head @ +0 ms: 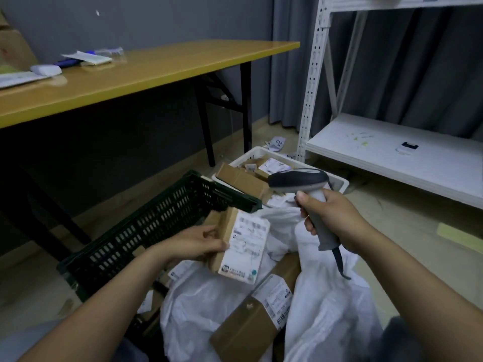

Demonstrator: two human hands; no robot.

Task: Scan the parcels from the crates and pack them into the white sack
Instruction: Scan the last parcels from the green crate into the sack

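Gripping scanner (300, 180): right hand (332, 218), wrapped round its handle
Left hand (198, 242): holds 1 parcel (245, 246), label up
Parcel: over white sack (326, 309)

Left hand (198, 244) grips labelled parcel (241, 246) above white sack (326, 309); right hand (332, 218) holds barcode scanner (300, 181) just right of it.

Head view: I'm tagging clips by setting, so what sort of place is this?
Probably a small parcel sorting room: the right hand grips a barcode scanner, labelled cardboard parcels lie in a white crate and a white sack, and a white shelf rack stands beside.
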